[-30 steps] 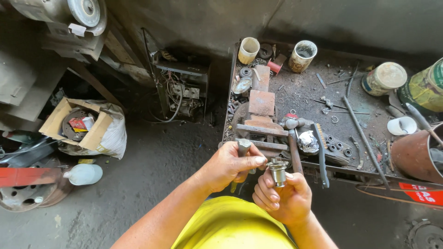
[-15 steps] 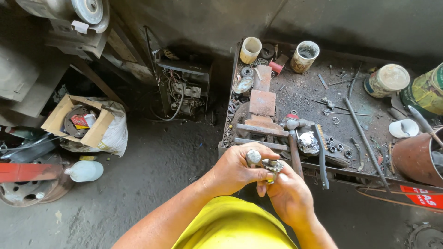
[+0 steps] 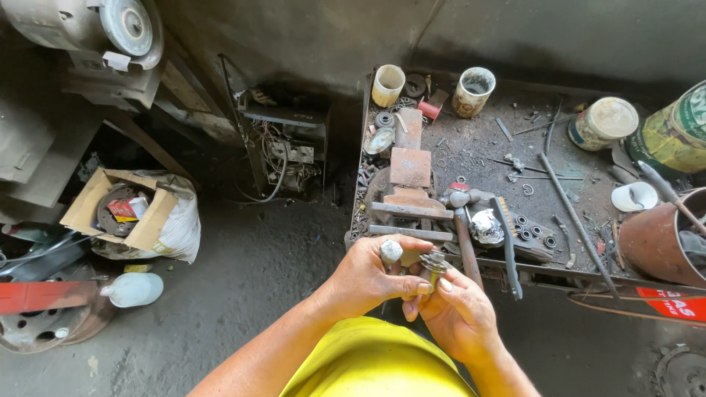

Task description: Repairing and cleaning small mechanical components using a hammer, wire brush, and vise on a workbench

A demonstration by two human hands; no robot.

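At lower centre of the frame, the left hand (image 3: 368,279) pinches a round-headed bolt (image 3: 392,252) while the right hand (image 3: 460,316) grips a small threaded metal fitting (image 3: 434,263) against it, seemingly mid-assembly, needing careful alignment, just below the rusty bench vise (image 3: 409,192).

A dirty metal workbench (image 3: 478,147) carries a bench vise (image 3: 409,187) at its front left corner. Two stained cups, a cream cup (image 3: 387,85) and a white cup (image 3: 473,91), stand at the back edge. A paint tin (image 3: 603,123) is near the back right corner. A hammer (image 3: 462,228) and a wire brush (image 3: 507,242) lie beside the vise. On the floor, a cardboard box (image 3: 118,209) and a white plastic bottle (image 3: 132,290) are at left.
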